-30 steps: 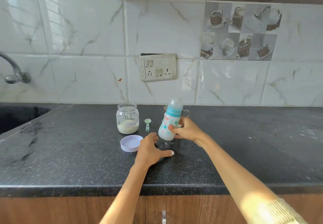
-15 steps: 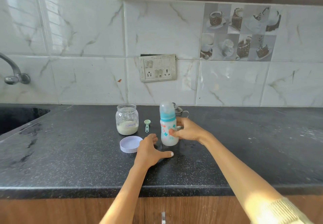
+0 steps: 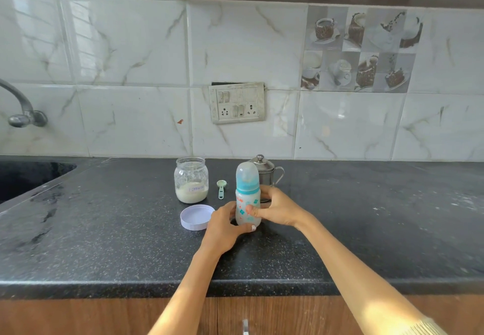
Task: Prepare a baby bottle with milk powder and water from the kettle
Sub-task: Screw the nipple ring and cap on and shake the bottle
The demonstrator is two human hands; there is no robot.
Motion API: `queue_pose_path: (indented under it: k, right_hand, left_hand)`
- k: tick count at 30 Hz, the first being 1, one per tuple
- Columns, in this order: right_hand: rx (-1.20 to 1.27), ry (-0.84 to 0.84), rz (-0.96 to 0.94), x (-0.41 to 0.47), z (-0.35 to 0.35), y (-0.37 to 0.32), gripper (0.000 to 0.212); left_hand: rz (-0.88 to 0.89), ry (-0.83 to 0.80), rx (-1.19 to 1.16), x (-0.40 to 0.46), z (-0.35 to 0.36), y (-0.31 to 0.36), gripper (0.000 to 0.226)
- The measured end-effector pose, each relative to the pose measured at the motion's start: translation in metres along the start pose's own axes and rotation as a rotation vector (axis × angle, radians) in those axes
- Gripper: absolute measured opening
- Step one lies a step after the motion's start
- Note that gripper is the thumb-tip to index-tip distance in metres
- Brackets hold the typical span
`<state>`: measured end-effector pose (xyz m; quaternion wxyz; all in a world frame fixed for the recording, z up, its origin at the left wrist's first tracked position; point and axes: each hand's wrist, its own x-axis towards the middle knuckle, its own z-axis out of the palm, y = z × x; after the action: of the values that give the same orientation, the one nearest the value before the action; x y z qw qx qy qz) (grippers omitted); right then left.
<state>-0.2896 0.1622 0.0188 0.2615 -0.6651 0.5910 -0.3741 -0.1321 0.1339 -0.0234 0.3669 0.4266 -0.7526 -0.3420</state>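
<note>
A baby bottle (image 3: 247, 193) with a teal collar and clear cap stands upright on the black counter (image 3: 104, 230), filled with white milk. My right hand (image 3: 275, 206) grips its body from the right. My left hand (image 3: 226, 226) wraps its base from the left, thumb along the bottom. Behind the bottle stands a small steel kettle (image 3: 265, 168) with its lid on, partly hidden. An open glass jar of milk powder (image 3: 191, 179) sits to the left, with a green scoop (image 3: 221, 187) lying between jar and bottle.
The jar's white lid (image 3: 196, 217) lies upside down beside my left hand. A sink (image 3: 26, 177) and tap (image 3: 18, 109) are at the far left. A switch panel (image 3: 237, 103) is on the tiled wall. Wooden cabinet fronts run below the counter edge.
The bottle went from tilted to upright on the counter. My left hand moved off the counter surface onto the bottle's base.
</note>
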Motion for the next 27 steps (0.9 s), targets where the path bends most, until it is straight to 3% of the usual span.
queue_pose_path:
  k: [14, 27]
  right_hand:
    - [0.171, 0.056, 0.024, -0.009, 0.013, 0.023, 0.057]
    - [0.211, -0.014, 0.05, -0.018, 0.01, 0.03, 0.075]
  left_hand:
    - [0.008, -0.022, 0.081, 0.001, 0.002, -0.001, 0.064]
    - [0.017, -0.028, 0.085, -0.006, -0.003, 0.007, 0.065]
